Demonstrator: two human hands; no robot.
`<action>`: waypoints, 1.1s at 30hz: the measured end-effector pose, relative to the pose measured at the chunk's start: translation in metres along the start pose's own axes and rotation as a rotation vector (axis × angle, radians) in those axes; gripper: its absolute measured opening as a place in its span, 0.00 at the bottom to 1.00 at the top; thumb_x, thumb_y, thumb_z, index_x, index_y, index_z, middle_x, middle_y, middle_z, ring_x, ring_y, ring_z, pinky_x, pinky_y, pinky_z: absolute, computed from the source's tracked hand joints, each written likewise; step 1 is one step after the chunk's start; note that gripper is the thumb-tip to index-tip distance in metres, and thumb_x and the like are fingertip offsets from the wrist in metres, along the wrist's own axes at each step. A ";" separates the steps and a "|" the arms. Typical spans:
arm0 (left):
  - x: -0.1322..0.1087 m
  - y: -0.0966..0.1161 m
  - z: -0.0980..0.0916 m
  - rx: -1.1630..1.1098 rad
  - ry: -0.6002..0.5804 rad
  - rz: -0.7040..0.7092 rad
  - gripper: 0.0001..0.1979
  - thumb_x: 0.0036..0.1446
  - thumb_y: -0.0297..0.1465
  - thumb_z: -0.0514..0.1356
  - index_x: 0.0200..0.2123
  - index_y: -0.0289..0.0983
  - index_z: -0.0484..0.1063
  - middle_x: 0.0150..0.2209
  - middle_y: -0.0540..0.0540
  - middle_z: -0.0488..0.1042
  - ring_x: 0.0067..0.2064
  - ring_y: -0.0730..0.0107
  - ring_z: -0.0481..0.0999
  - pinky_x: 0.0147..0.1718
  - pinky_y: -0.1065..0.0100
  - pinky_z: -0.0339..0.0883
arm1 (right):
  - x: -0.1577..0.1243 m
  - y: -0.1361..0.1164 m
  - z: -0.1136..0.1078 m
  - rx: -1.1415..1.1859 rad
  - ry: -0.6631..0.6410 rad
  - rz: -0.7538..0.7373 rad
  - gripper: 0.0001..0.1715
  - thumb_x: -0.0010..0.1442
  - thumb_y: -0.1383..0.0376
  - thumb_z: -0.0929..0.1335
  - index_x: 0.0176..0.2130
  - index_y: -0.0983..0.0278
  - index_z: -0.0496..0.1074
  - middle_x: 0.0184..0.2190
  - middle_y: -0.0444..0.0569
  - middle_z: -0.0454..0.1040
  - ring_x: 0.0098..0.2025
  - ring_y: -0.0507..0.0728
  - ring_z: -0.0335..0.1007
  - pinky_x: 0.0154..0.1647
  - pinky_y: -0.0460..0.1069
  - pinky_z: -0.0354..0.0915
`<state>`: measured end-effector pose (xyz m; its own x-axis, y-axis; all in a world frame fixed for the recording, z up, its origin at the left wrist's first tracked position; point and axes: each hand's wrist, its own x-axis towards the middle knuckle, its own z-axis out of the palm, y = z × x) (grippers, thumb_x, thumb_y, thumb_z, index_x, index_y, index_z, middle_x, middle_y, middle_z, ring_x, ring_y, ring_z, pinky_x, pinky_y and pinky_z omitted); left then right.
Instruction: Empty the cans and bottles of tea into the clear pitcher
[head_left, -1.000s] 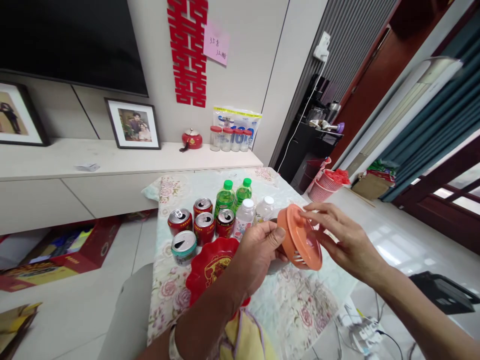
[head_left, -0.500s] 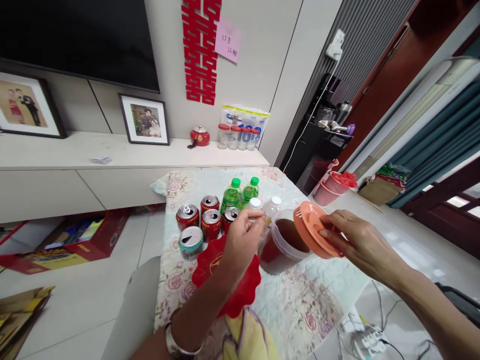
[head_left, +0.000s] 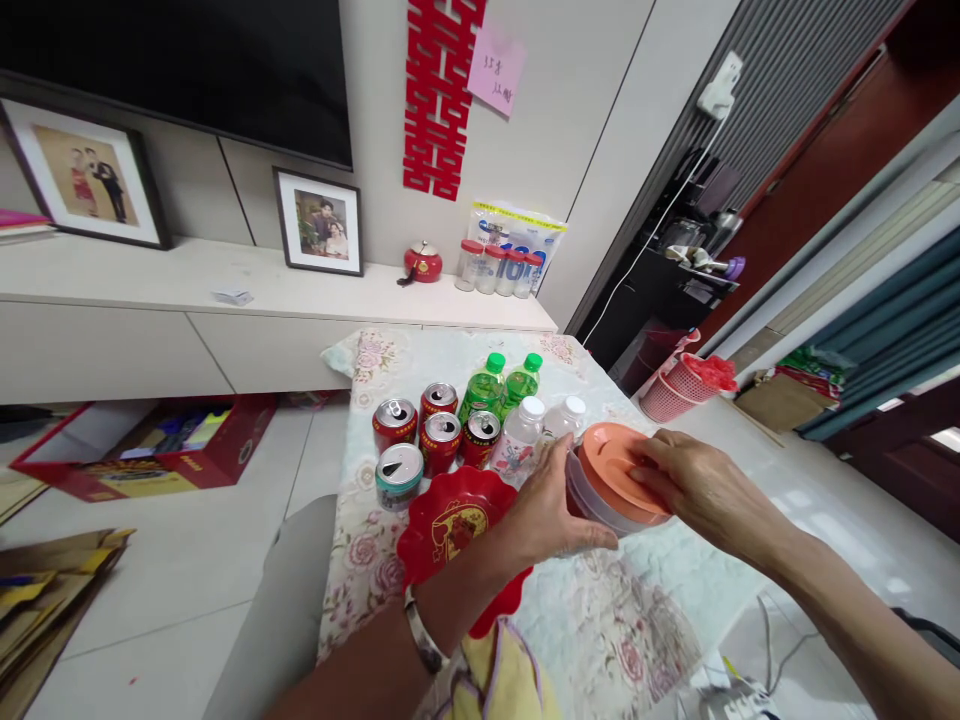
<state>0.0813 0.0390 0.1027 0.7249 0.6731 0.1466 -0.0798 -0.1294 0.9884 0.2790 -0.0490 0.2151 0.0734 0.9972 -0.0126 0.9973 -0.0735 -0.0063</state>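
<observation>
My right hand (head_left: pixel 697 480) pinches the raised grip of an orange plastic lid (head_left: pixel 611 455). The lid lies over the mouth of a clear plastic container (head_left: pixel 596 512), slightly tilted; whether it sits fully on the rim I cannot tell. Around the container's near left side my left hand (head_left: pixel 546 505) is wrapped, thumb toward me and fingers on the far side. Below my left wrist lies a scalloped red plate (head_left: pixel 427 535), partly covered by my forearm. Close beyond my left hand stand a white-capped bottle (head_left: pixel 519 432) and a second white-capped bottle (head_left: pixel 570 412).
Several opened drink cans (head_left: pixel 440 440) and two green-capped bottles (head_left: pixel 484 385) stand on the flowered tablecloth (head_left: pixel 630 630). A yellow cloth (head_left: pixel 499 685) lies at the near edge. Beyond is a white cabinet (head_left: pixel 300 300); pink baskets (head_left: pixel 679 390) stand on the floor at right.
My left hand has moved right and down from above the plate onto the container's side. The orange lid has come from tilted beside the opening to lying over it. The view has shifted somewhat.
</observation>
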 end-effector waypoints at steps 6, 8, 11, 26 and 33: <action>0.001 -0.006 0.012 -0.049 0.041 0.050 0.67 0.30 0.30 0.84 0.72 0.37 0.55 0.71 0.30 0.61 0.73 0.37 0.60 0.71 0.42 0.55 | -0.001 0.000 0.014 0.048 -0.009 -0.014 0.22 0.74 0.52 0.57 0.44 0.60 0.73 0.37 0.49 0.71 0.34 0.57 0.69 0.37 0.54 0.62; 0.001 -0.006 0.015 -0.040 0.069 0.042 0.64 0.31 0.29 0.83 0.71 0.39 0.57 0.70 0.31 0.63 0.72 0.38 0.62 0.70 0.42 0.56 | -0.002 0.001 0.019 0.071 -0.002 -0.025 0.21 0.75 0.52 0.57 0.44 0.60 0.72 0.39 0.50 0.71 0.37 0.57 0.70 0.40 0.54 0.64; 0.001 -0.006 0.017 -0.036 0.102 0.032 0.60 0.34 0.28 0.83 0.69 0.41 0.59 0.68 0.33 0.66 0.69 0.39 0.66 0.68 0.43 0.60 | -0.003 0.003 0.024 0.097 0.022 -0.025 0.21 0.75 0.51 0.57 0.43 0.60 0.71 0.40 0.51 0.72 0.39 0.58 0.72 0.42 0.55 0.65; 0.001 -0.011 0.023 -0.030 0.119 0.035 0.61 0.35 0.30 0.83 0.71 0.40 0.59 0.70 0.31 0.64 0.72 0.37 0.62 0.70 0.40 0.58 | -0.012 0.010 0.043 0.155 0.208 -0.059 0.25 0.75 0.47 0.59 0.43 0.59 0.76 0.39 0.52 0.75 0.37 0.58 0.74 0.37 0.54 0.69; -0.002 -0.022 0.022 -0.007 0.074 0.070 0.65 0.39 0.26 0.80 0.76 0.45 0.50 0.76 0.34 0.56 0.77 0.36 0.54 0.73 0.39 0.53 | -0.012 -0.001 0.048 0.201 0.303 0.104 0.40 0.68 0.34 0.62 0.63 0.57 0.73 0.63 0.56 0.73 0.64 0.72 0.67 0.65 0.73 0.65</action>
<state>0.0960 0.0245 0.0798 0.6648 0.7145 0.2181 -0.1339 -0.1732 0.9757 0.2771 -0.0614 0.1678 0.2035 0.9403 0.2728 0.9651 -0.1458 -0.2173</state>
